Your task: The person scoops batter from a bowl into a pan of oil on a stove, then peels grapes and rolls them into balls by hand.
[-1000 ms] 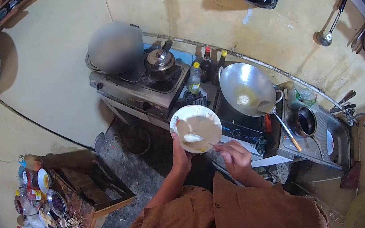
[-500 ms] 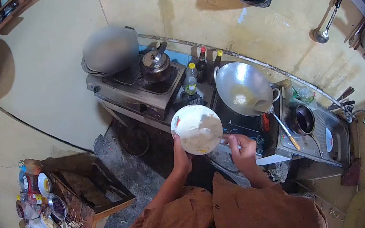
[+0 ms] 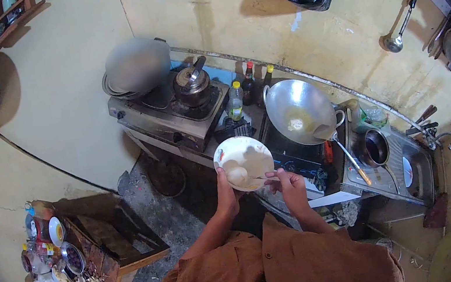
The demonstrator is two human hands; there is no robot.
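Observation:
My left hand [image 3: 226, 193] grips the left rim of a white bowl [image 3: 226, 154] with coloured marks along its edge. The bowl is tilted and holds a pale, creamy mixture with a rounded pale lump [image 3: 236, 174] near the front left. On the other side, my right hand [image 3: 288, 183] is closed around the handle of a thin metal spoon [image 3: 261, 178]. Its far end reaches into the bowl, where the tip cannot be made out. Beyond the bowl, a large silver wok [image 3: 295, 107] sits on a dark stove, with a wooden-handled spatula [image 3: 351, 159] resting in it.
Left of the wok stand several bottles [image 3: 236, 101] and a kettle [image 3: 192, 87] on a gas stove [image 3: 165, 112]. To the right, a dark pan [image 3: 376, 148] sits beside the sink [image 3: 421, 184]. A cluttered wooden table [image 3: 117, 270] is at lower left.
The bowl has tipped and lowered slightly, and a rounded pale lump now shows at its front left. My right hand with the spoon has moved a little left.

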